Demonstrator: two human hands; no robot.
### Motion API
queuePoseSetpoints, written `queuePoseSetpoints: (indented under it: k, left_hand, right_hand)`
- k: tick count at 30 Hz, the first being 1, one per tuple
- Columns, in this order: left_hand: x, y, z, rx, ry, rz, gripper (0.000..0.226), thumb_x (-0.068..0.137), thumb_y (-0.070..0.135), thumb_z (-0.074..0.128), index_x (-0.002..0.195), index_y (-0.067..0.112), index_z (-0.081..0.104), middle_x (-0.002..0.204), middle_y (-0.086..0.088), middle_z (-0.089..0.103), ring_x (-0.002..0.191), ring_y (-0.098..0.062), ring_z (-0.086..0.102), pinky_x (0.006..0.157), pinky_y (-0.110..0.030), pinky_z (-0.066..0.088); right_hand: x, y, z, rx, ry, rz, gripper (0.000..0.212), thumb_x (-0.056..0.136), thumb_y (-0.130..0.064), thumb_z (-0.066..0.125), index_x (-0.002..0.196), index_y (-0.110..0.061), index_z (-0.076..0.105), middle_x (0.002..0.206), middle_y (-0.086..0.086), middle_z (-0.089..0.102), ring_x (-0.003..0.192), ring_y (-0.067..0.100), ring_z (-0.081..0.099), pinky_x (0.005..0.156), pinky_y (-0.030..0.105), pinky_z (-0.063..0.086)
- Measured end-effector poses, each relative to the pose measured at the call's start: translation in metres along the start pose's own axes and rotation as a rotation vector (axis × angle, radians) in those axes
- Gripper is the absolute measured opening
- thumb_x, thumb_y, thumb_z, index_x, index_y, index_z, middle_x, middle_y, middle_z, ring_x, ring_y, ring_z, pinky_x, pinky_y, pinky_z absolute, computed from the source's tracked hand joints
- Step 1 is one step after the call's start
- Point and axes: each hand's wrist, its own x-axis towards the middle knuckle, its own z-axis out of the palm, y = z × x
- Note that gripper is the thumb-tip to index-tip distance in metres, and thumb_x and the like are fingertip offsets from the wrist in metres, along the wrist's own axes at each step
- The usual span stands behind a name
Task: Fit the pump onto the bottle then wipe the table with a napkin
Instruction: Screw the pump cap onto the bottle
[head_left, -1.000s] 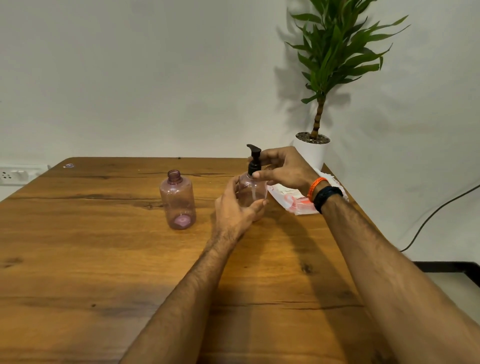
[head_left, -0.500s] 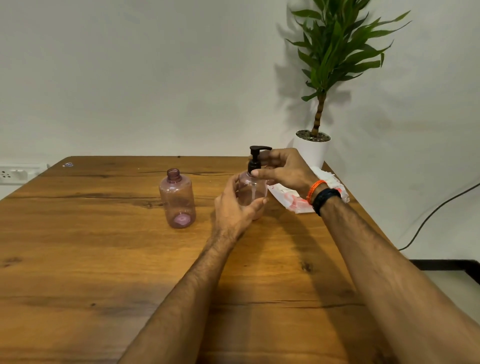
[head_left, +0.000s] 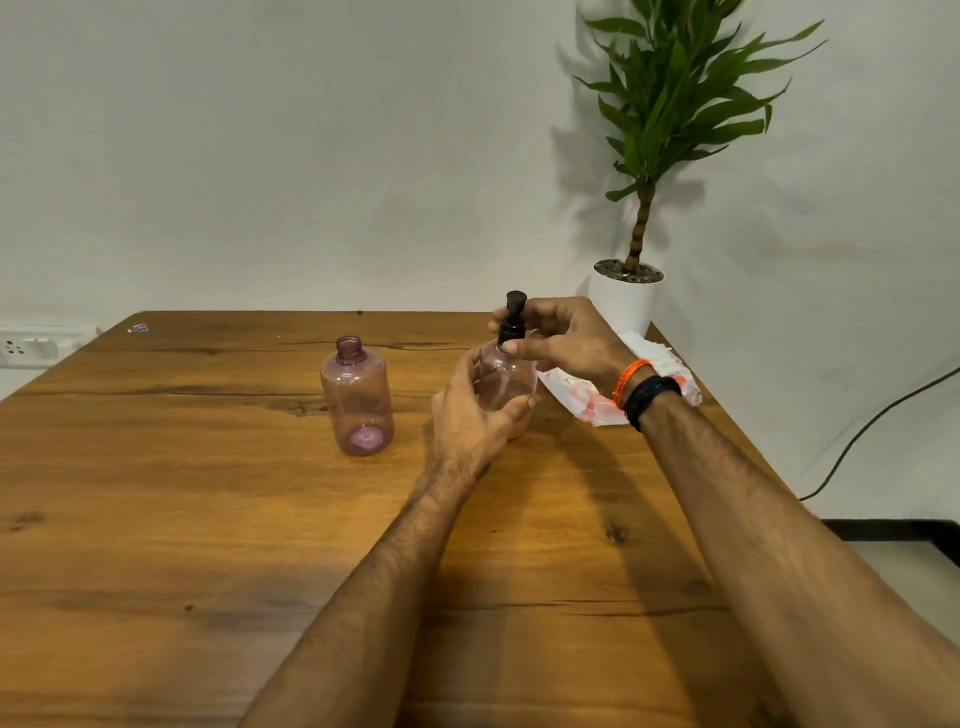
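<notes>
A clear pink bottle (head_left: 506, 382) stands upright on the wooden table (head_left: 208, 519), right of centre. My left hand (head_left: 470, 415) wraps round its body from the near left side. A black pump (head_left: 512, 317) sits in the bottle's neck, its nozzle pointing toward me. My right hand (head_left: 566, 340) pinches the pump's collar with thumb and fingers. A packet of white napkins (head_left: 665, 371) lies on the table behind my right wrist, partly hidden by it.
A second pink bottle (head_left: 357, 397) without a pump stands open-necked to the left. A potted plant in a white pot (head_left: 626, 299) stands past the table's far right corner. A wall socket (head_left: 31, 345) sits at far left, and a black cable (head_left: 878, 421) hangs at right.
The pump head has turned on the bottle: its nozzle pointed right half a second ago and now faces me. My right hand's fingers shifted round the collar. My left hand stayed on the bottle.
</notes>
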Motion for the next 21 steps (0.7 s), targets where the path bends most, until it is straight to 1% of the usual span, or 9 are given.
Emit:
queuePoseSetpoints:
  k: [2, 6, 9, 10, 12, 14, 17, 19, 21]
  left_hand:
    - [0.0001, -0.0004, -0.0005, -0.004, -0.001, 0.001, 0.08, 0.063, 0.045, 0.085, 0.132, 0.032, 0.046, 0.125, 0.004, 0.063, 0.1, -0.003, 0.052, 0.081, -0.025, 0.046]
    - [-0.0012, -0.0009, -0.0007, -0.009, 0.0, 0.013, 0.078, 0.063, 0.047, 0.084, 0.131, 0.035, 0.046, 0.125, 0.005, 0.063, 0.102, -0.003, 0.052, 0.082, -0.026, 0.046]
    - [-0.0013, 0.0005, -0.0006, 0.003, 0.01, 0.011, 0.076, 0.064, 0.045, 0.084, 0.13, 0.036, 0.046, 0.125, 0.006, 0.062, 0.102, -0.004, 0.05, 0.085, -0.028, 0.046]
    - [-0.0011, 0.001, -0.0008, 0.007, 0.01, 0.011, 0.076, 0.064, 0.044, 0.084, 0.13, 0.036, 0.046, 0.125, 0.006, 0.062, 0.102, -0.004, 0.05, 0.085, -0.029, 0.046]
    - [-0.0009, 0.0016, -0.0014, 0.011, 0.006, 0.01, 0.076, 0.065, 0.043, 0.084, 0.13, 0.034, 0.047, 0.126, 0.004, 0.062, 0.106, -0.008, 0.054, 0.088, -0.032, 0.05]
    - [-0.0015, 0.0029, -0.0018, 0.0, 0.003, 0.006, 0.077, 0.065, 0.041, 0.085, 0.131, 0.033, 0.047, 0.127, 0.002, 0.063, 0.111, -0.013, 0.058, 0.093, -0.04, 0.054]
    - [-0.0028, 0.0049, -0.0026, -0.005, 0.006, 0.01, 0.078, 0.064, 0.041, 0.085, 0.132, 0.032, 0.047, 0.127, 0.002, 0.063, 0.106, -0.009, 0.056, 0.091, -0.043, 0.055]
    - [-0.003, 0.0052, -0.003, -0.01, 0.003, 0.008, 0.079, 0.064, 0.042, 0.085, 0.132, 0.033, 0.047, 0.127, 0.003, 0.062, 0.104, -0.007, 0.055, 0.091, -0.041, 0.055]
    - [-0.0036, 0.0056, -0.003, -0.008, 0.0, 0.014, 0.078, 0.064, 0.043, 0.085, 0.132, 0.033, 0.047, 0.126, 0.003, 0.063, 0.104, -0.005, 0.054, 0.09, -0.038, 0.055]
  right_hand:
    - [0.0002, 0.0001, -0.0007, 0.005, 0.035, 0.0, 0.036, 0.076, -0.01, 0.08, 0.111, -0.012, 0.071, 0.103, 0.002, 0.075, 0.083, 0.007, 0.068, 0.059, 0.018, 0.05]
    - [0.0045, -0.0002, 0.0051, -0.004, 0.162, 0.028, 0.045, 0.059, -0.021, 0.092, 0.097, -0.008, 0.071, 0.088, 0.005, 0.076, 0.071, 0.009, 0.068, 0.054, 0.02, 0.048]
    - [0.0068, 0.0016, 0.0081, -0.021, 0.226, 0.033, 0.043, 0.052, -0.028, 0.094, 0.084, -0.016, 0.068, 0.076, -0.003, 0.071, 0.064, 0.006, 0.064, 0.051, 0.018, 0.048]
    - [0.0071, 0.0017, 0.0075, -0.037, 0.215, 0.031, 0.043, 0.054, -0.029, 0.094, 0.086, -0.017, 0.068, 0.078, -0.003, 0.07, 0.065, 0.005, 0.063, 0.053, 0.018, 0.049]
    - [0.0058, 0.0009, 0.0047, -0.052, 0.129, 0.02, 0.044, 0.063, -0.029, 0.09, 0.099, -0.015, 0.07, 0.094, 0.001, 0.073, 0.073, 0.006, 0.063, 0.057, 0.019, 0.049]
    - [0.0035, 0.0003, 0.0016, -0.023, 0.04, 0.001, 0.041, 0.074, -0.02, 0.083, 0.112, -0.015, 0.07, 0.109, 0.002, 0.073, 0.078, 0.004, 0.063, 0.059, 0.017, 0.048]
    - [0.0016, 0.0017, 0.0002, 0.027, 0.019, -0.009, 0.036, 0.079, -0.008, 0.077, 0.115, -0.009, 0.069, 0.109, 0.006, 0.074, 0.085, 0.007, 0.067, 0.06, 0.017, 0.047]
    - [0.0017, 0.0021, 0.0011, 0.045, 0.064, 0.003, 0.037, 0.075, -0.009, 0.081, 0.111, -0.008, 0.071, 0.104, 0.007, 0.075, 0.085, 0.01, 0.069, 0.06, 0.019, 0.048]
    - [0.002, 0.0023, 0.0031, 0.051, 0.121, 0.019, 0.041, 0.069, -0.011, 0.085, 0.108, -0.007, 0.073, 0.1, 0.007, 0.076, 0.082, 0.009, 0.071, 0.058, 0.018, 0.05]
